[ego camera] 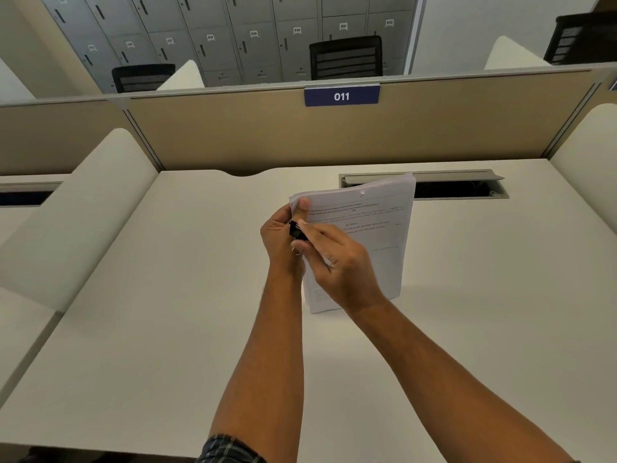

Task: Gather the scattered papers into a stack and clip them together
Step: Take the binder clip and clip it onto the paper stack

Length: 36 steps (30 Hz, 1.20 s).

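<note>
Both forearms reach toward twelve o'clock over the desk (167, 329). The left hand (278, 235) holds the stack of papers (374, 225) upright by its nine o'clock edge; the right hand (334, 262) pinches a black binder clip (296, 230) there.

We see from a single head-worn wide-angle camera, looking forward and down across the white desk (140, 329), close over both forearms, out to the tan partition (233, 135) and the grey lockers (213, 35) beyond.
</note>
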Each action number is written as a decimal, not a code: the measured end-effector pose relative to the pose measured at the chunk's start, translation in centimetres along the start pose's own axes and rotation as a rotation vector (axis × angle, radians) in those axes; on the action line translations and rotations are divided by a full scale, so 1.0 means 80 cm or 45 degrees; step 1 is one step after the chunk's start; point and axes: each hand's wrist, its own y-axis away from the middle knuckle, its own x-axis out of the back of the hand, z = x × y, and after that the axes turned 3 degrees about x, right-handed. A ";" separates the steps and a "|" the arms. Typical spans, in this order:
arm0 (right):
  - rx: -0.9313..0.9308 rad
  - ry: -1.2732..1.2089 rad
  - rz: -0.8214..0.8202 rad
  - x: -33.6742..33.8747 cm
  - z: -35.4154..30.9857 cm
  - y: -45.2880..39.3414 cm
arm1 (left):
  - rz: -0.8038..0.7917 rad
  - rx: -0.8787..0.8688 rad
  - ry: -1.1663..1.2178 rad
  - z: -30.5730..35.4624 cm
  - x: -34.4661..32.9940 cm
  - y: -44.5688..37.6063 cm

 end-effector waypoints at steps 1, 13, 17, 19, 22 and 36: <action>-0.005 -0.011 -0.040 0.001 0.001 0.002 | -0.013 -0.013 -0.009 0.000 0.001 0.001; -0.264 -0.128 0.047 -0.009 0.004 0.015 | 0.012 0.011 -0.038 0.006 -0.008 0.004; -0.392 -0.189 0.044 -0.014 -0.008 0.025 | 0.038 0.007 -0.074 0.005 -0.010 0.004; -0.499 -0.231 0.049 -0.019 -0.017 0.033 | 0.046 0.002 -0.073 0.003 -0.012 0.004; -0.630 -0.282 0.069 -0.027 -0.025 0.042 | 0.055 -0.028 -0.087 0.001 -0.013 0.005; -1.027 -0.677 0.096 -0.016 -0.045 0.039 | 0.116 -0.073 -0.112 0.002 -0.012 0.003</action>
